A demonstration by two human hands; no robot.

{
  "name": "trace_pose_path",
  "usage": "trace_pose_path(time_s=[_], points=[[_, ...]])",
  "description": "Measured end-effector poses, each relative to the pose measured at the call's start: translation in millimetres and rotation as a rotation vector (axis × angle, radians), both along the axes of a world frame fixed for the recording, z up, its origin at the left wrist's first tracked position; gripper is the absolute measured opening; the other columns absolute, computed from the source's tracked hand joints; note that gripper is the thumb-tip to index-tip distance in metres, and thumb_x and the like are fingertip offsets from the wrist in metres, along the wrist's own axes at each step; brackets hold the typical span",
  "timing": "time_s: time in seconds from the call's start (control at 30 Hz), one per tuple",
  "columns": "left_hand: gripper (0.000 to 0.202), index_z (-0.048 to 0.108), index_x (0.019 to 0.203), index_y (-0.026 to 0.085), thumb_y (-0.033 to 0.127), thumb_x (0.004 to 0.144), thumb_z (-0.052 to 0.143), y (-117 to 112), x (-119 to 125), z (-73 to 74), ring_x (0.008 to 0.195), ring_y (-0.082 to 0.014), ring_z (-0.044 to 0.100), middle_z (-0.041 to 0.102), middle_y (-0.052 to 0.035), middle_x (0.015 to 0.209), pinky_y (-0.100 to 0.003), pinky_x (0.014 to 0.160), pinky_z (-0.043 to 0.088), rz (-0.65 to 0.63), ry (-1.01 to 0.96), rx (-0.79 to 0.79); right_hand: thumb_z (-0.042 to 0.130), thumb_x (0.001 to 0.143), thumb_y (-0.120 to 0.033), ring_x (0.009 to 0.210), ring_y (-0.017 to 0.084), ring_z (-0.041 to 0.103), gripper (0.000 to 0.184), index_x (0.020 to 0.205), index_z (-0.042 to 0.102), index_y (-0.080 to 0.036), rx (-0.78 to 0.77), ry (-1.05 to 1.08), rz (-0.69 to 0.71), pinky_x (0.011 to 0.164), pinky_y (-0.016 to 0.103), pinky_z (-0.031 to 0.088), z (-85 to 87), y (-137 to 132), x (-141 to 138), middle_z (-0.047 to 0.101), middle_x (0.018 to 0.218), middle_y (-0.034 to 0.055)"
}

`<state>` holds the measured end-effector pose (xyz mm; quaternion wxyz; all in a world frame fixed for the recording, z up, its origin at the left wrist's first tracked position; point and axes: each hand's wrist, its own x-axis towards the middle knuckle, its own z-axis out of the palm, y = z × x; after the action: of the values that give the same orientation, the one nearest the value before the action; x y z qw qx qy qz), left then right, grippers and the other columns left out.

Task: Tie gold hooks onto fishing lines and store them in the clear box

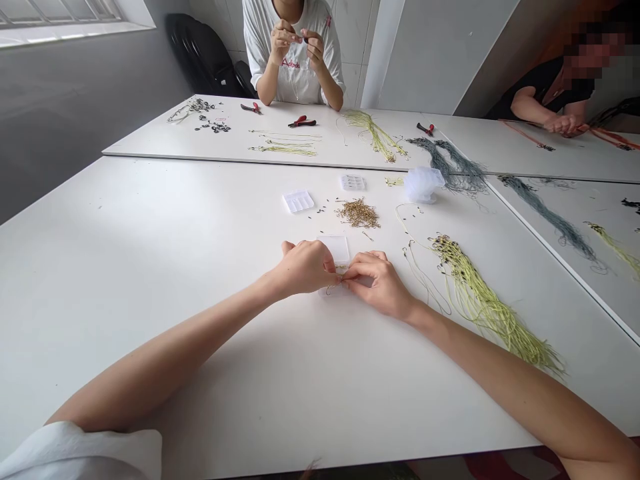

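Observation:
Over a small clear plastic box, its lid [334, 248] tipped back, both my hands meet with fingertips pinched together. My left hand [309, 267] is closed at the box's left side, and what it pinches is too small to make out. Closed from the right, my right hand [377, 281] touches the same spot with thumb and forefinger. A small hook [329, 290] shows just under the left fingertips, and a bit of yellow shows between the hands. Beyond them lies a pile of gold-coloured hooks [359, 213] with tiny dark pieces around it.
A bundle of yellow-green lines with hooks [480, 300] lies right of my right hand. Behind are compartment boxes [299, 201] [353, 183], stacked clear cases [423, 185] and grey-green lines [450, 163]. Across the table, a person [295, 60] handles a small piece; pliers [302, 122] lie there.

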<state>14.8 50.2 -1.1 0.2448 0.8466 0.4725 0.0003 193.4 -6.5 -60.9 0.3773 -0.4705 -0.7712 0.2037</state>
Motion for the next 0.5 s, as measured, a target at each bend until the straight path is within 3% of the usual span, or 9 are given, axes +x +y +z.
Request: trace_pose_path(time_s=[0.33,0.5], points=[[0.022,0.073,0.069,0.023,0.044,0.072,0.067,0.9,-0.2,-2.4,0.07,-0.0206,0.055,0.06,-0.0008,0.057,-0.044,0.086,0.029,0.0,-0.02,-0.001,0.068,0.078,-0.006,0.073,0.015,0.06,0.016,0.072,0.065,-0.021,0.008,0.002,0.002,0.092,0.039,0.033,-0.6,0.1,-0.4,0.065,0.075,-0.0023],[0.02,0.072,0.067,0.023,0.042,0.069,0.069,3.0,1.5,-5.6,0.073,-0.0218,0.056,0.061,-0.0012,0.059,-0.045,0.086,0.029,0.016,-0.032,-0.012,0.067,0.078,-0.006,0.072,0.014,0.059,0.017,0.07,0.064,-0.02,0.02,-0.01,0.002,0.091,0.038,0.034,1.0,0.3,-1.1,0.065,0.074,-0.0025]])
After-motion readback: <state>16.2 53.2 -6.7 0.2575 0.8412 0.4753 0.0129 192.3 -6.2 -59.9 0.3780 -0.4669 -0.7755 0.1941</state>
